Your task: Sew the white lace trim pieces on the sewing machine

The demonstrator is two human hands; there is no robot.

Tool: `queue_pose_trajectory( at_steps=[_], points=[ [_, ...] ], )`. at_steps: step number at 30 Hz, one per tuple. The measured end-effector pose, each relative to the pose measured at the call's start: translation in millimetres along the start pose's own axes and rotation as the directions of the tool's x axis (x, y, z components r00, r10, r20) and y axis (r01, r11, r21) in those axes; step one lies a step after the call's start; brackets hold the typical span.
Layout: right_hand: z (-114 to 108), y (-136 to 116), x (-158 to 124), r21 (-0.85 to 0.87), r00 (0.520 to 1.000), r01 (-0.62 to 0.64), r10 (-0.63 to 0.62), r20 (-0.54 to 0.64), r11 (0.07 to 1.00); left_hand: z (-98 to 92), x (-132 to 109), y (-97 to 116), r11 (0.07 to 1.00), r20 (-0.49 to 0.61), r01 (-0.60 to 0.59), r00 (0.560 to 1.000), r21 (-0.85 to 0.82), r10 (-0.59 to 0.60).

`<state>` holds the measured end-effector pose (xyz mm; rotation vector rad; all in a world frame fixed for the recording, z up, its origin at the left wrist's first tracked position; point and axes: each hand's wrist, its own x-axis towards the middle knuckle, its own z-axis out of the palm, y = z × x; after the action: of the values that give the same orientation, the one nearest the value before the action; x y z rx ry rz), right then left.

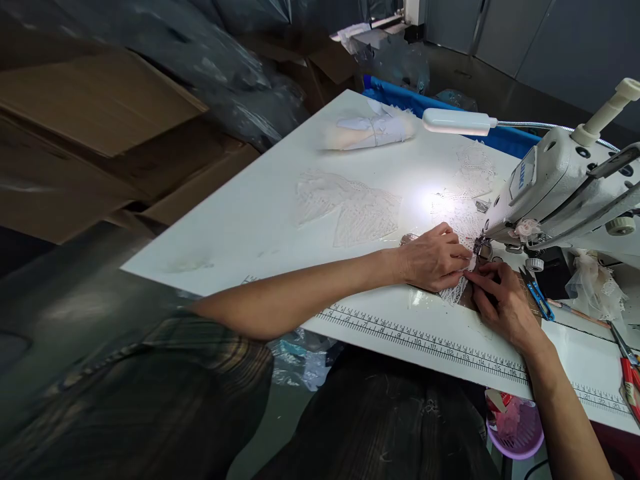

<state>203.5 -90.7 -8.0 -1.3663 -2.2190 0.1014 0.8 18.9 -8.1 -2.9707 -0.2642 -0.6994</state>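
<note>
At the needle of a white sewing machine (545, 173), a piece of white lace (454, 292) lies under both hands. My left hand (434, 259) rests over it with fingers bent and pressed down, just left of the presser foot (483, 248). Close in front of the foot, my right hand (495, 297) pinches the lace edge between thumb and forefinger. More of the lace (457, 210) spreads behind my left hand under the lamp's light. Part of the lace is hidden beneath my fingers.
Other lace pieces (357, 207) and a tied fabric bundle (375, 130) lie on the white table (240, 227). A lamp (459, 122) hangs over it. Blue thread snips (537, 297) and red-handled scissors (629, 387) lie at right. A purple basket (520, 437) stands below; cardboard boxes (95, 100) stand left.
</note>
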Motion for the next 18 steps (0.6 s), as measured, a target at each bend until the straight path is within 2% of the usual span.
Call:
queue_pose_trajectory(
  at_steps=[7,18],
  points=[
    [-1.4,-3.1,1.9,-0.045,1.0,-0.013,0.013,0.006,0.999,-5.9,2.3,2.1,0.997,0.148,0.066,0.986,0.033,-0.07],
    [2.2,-5.9,5.7,-0.104,0.998,-0.055,0.054,-0.019,0.993,-7.8,6.9,8.8,0.984,0.217,0.156,0.961,0.082,-0.17]
  ],
)
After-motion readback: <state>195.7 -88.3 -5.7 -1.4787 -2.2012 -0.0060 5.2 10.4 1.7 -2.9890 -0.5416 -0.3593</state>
